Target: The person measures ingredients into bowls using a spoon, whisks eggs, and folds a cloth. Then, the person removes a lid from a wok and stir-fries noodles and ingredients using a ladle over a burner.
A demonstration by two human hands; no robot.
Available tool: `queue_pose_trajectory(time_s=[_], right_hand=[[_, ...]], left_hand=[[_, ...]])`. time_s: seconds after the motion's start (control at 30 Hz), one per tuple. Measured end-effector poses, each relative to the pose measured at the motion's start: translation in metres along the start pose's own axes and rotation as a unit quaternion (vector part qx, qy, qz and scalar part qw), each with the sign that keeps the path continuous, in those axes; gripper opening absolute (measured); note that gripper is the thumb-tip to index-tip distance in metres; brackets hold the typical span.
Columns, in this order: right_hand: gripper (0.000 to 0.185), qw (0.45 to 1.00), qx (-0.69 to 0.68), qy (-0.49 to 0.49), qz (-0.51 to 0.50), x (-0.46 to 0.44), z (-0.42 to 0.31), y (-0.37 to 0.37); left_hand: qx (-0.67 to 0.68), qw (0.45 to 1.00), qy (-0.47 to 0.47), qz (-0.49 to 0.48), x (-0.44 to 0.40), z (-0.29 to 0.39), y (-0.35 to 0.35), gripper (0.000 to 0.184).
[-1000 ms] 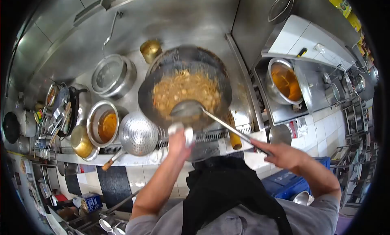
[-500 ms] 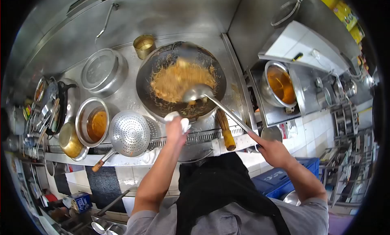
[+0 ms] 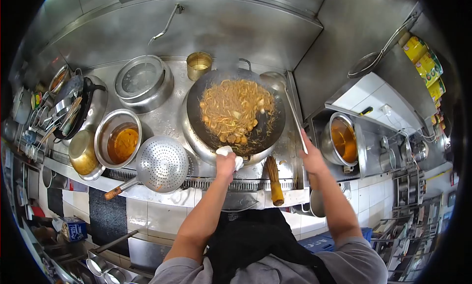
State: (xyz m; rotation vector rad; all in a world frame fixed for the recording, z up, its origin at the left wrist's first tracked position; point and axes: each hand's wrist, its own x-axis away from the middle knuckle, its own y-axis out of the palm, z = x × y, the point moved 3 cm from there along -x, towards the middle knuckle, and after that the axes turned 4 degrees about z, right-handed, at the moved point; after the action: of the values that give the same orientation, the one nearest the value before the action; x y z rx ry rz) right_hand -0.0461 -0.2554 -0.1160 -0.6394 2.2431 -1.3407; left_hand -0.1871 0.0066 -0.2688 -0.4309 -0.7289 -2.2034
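Observation:
A dark wok (image 3: 194, 118) holds a heap of brown fried noodles (image 3: 235, 104) with chunks mixed in. Its near side looks raised off the round metal burner ring (image 3: 191, 136). My left hand (image 3: 225, 167) is closed around a folded white cloth (image 3: 238, 162) at the wok's near rim; any handle under the cloth is hidden. My right hand (image 3: 312, 161) grips the long handle of a steel ladle (image 3: 293, 111). The ladle's bowl lies beyond the wok's right rim, outside the noodles.
Left of the wok are a perforated strainer (image 3: 162, 163), a bowl of orange-brown liquid (image 3: 104, 154) and a lidded pot (image 3: 164, 95). A bamboo brush (image 3: 275, 183) lies at the stove's front edge. An open tin (image 3: 199, 65) stands behind; another liquid-filled pot (image 3: 328, 145) sits right.
The ladle has moved out of the wok to its right side. The wok has shifted off its ring, and the noodles, blurred before, now show clearly. The camera view has also shifted.

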Motion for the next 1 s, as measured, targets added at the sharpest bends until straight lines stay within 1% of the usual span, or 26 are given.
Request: queue_pose_trajectory(time_s=[0.03,0.07,0.1,0.13,0.17,0.2,0.27,0.3,0.33,0.4,0.43,0.47,0.53,0.57,0.63,0.67,0.7,0.73,0.77,0.8,0.83,0.87,0.9,0.97,1.0], right_hand=[[0.089,0.971,-0.003,0.220,-0.095,-0.012,-0.032,0.011],[0.087,0.969,-0.006,0.234,-0.078,-0.016,-0.055,0.039],[0.085,0.967,-0.009,0.246,-0.061,-0.020,-0.066,0.074],[0.086,0.980,-0.036,0.196,0.028,-0.026,-0.064,0.114],[0.084,0.943,-0.233,0.238,0.028,-0.036,-0.072,0.105],[0.082,0.865,-0.420,0.273,0.026,-0.048,-0.086,0.089],[0.078,0.791,-0.539,0.284,0.063,-0.047,-0.083,0.034],[0.079,0.833,-0.481,0.268,0.056,-0.031,-0.100,0.010],[0.079,0.834,-0.479,0.266,0.060,-0.021,-0.105,-0.002],[0.082,0.897,-0.395,0.191,0.049,-0.013,-0.110,-0.023],[0.081,0.901,-0.410,0.139,0.037,-0.017,-0.101,-0.022],[0.081,0.900,-0.411,0.139,0.042,-0.016,-0.097,-0.021],[0.080,0.921,-0.352,0.164,-0.036,-0.020,-0.103,-0.017],[0.079,0.912,-0.360,0.194,-0.045,-0.023,-0.100,-0.006],[0.081,0.906,-0.359,0.218,-0.048,-0.026,-0.090,0.043],[0.082,0.887,-0.384,0.251,-0.047,-0.018,-0.100,0.081],[0.083,0.847,-0.442,0.291,-0.052,-0.005,-0.116,0.119],[0.084,0.782,-0.523,0.333,-0.067,0.008,-0.133,0.137],[0.085,0.729,-0.579,0.358,-0.080,0.014,-0.143,0.139],[0.085,0.731,-0.578,0.354,-0.083,0.006,-0.135,0.122],[0.082,0.519,-0.765,0.359,-0.126,-0.001,-0.117,0.097],[0.079,0.262,-0.889,0.341,-0.157,-0.001,-0.111,0.081],[0.079,0.262,-0.887,0.345,-0.158,0.010,-0.114,0.075],[0.075,0.445,-0.817,0.304,-0.204,0.039,-0.136,0.048],[0.075,0.441,-0.817,0.312,-0.203,0.049,-0.143,0.039]], left_hand=[[-0.003,1.000,0.003,0.002,-0.003,-0.003,-0.001,0.007],[0.000,1.000,0.005,0.004,-0.002,-0.002,-0.002,0.007],[-0.029,0.999,-0.006,0.016,-0.001,-0.001,-0.003,0.008],[-0.057,0.998,-0.015,0.028,0.000,0.004,-0.003,0.009],[-0.029,0.999,-0.013,0.033,0.009,0.013,0.000,0.013],[-0.029,0.999,-0.009,0.034,0.006,0.012,-0.002,0.013],[-0.074,0.997,-0.025,0.015,-0.006,-0.001,-0.003,0.013],[-0.072,0.997,-0.023,0.010,-0.005,0.001,-0.002,0.013],[-0.070,0.997,-0.031,0.001,-0.004,0.001,-0.003,0.013],[-0.069,0.997,-0.032,-0.011,-0.003,0.003,0.000,0.013],[-0.060,0.997,-0.036,-0.009,-0.002,0.004,0.000,0.013],[-0.053,0.998,-0.042,-0.007,0.001,0.003,-0.001,0.013],[-0.052,0.998,-0.042,-0.008,0.004,0.003,0.000,0.013],[-0.049,0.998,-0.044,-0.004,0.004,0.005,0.000,0.013],[-0.056,0.998,-0.037,-0.006,0.002,0.005,-0.001,0.014],[-0.068,0.997,-0.037,-0.007,0.002,0.004,-0.002,0.014],[-0.074,0.997,-0.038,0.001,0.006,0.007,-0.002,0.016],[-0.065,0.997,-0.032,0.005,0.005,0.012,-0.002,0.016],[-0.074,0.997,-0.031,-0.001,0.005,0.017,-0.003,0.016],[-0.087,0.996,-0.034,-0.008,0.005,0.017,-0.006,0.016],[-0.096,0.994,-0.041,-0.018,0.003,0.016,-0.006,0.017],[-0.090,0.995,-0.044,-0.016,0.006,0.014,-0.005,0.017],[-0.087,0.995,-0.042,-0.005,0.006,0.012,-0.006,0.017],[-0.073,0.997,-0.026,0.007,0.000,0.012,-0.005,0.015],[-0.063,0.998,-0.022,-0.005,0.005,0.015,-0.004,0.014]])
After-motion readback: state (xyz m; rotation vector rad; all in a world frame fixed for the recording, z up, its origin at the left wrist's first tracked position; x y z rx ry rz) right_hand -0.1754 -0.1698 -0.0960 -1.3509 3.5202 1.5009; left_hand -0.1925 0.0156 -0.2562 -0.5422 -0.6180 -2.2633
